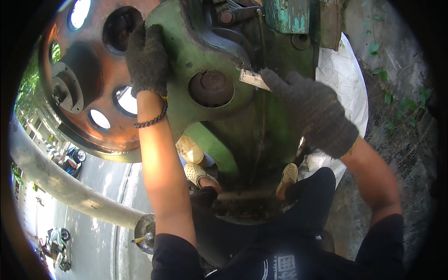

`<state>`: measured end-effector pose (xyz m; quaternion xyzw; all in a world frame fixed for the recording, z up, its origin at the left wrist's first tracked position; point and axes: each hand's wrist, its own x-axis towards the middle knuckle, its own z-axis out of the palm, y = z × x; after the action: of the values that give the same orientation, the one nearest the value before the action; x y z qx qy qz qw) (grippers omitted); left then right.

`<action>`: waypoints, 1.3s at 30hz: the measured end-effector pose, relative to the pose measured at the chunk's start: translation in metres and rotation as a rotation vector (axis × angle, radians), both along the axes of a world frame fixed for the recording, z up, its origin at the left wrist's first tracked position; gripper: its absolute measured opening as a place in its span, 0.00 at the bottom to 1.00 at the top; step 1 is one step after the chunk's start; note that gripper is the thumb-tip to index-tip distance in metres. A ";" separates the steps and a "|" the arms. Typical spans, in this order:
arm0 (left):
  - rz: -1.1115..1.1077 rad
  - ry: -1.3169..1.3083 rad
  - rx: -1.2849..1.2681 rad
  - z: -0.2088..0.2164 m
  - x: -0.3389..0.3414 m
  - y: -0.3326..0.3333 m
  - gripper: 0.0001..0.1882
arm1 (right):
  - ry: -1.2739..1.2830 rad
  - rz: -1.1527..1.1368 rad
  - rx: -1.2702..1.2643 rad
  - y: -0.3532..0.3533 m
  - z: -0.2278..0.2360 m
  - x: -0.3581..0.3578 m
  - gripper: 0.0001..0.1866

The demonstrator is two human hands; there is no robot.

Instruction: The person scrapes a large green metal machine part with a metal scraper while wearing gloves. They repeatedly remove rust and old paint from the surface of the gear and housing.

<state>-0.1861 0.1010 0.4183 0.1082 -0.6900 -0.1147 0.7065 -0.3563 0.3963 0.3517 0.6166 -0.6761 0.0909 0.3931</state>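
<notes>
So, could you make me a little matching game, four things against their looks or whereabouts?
1. Left hand
2. Right hand
3. Wheel
4. Clogs

A. Orange-brown, with round holes
B. Worn on the feet
C. Raised beside an orange-brown, holed disc
D. Gripping a pale flat piece

Pairs: 1-C, 2-D, 3-A, 4-B

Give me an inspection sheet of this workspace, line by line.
Surface: worn green-painted metal machine casing with a dark round recess.
Job's things: flat pale rectangular tool at the casing; orange-brown round metal wheel with holes.
Clutter: crumpled white sheet; round grey container.
Hands: dark-gloved left hand, open at the casing's edge; dark-gloved right hand, gripping the tool.
Cables: nothing seen.
Surroundings: grey road with motorcycles; weathered grey wall with green vines.
</notes>
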 end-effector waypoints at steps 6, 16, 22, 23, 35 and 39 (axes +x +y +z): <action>0.043 -0.058 -0.026 0.001 0.007 0.002 0.26 | -0.168 -0.012 -0.068 -0.001 -0.022 0.015 0.34; 0.261 -0.326 0.108 -0.044 0.029 0.003 0.25 | -0.330 0.100 -0.131 -0.016 -0.019 0.036 0.33; 0.087 -0.082 0.342 -0.072 0.020 0.018 0.25 | -0.341 0.224 -0.214 -0.010 -0.011 0.035 0.31; 0.091 -0.097 0.355 -0.070 0.018 0.019 0.25 | -0.347 0.170 -0.190 -0.011 -0.010 0.035 0.31; 0.041 0.014 0.398 -0.073 0.018 0.022 0.24 | -0.370 0.186 -0.130 -0.008 -0.007 0.040 0.31; 0.077 -0.022 0.457 -0.069 0.016 0.033 0.23 | -0.369 0.093 -0.089 -0.011 -0.013 0.034 0.31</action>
<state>-0.1698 0.1339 0.3492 0.2930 -0.6490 -0.2396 0.6599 -0.3226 0.3856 0.3385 0.6021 -0.7027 0.2503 0.2846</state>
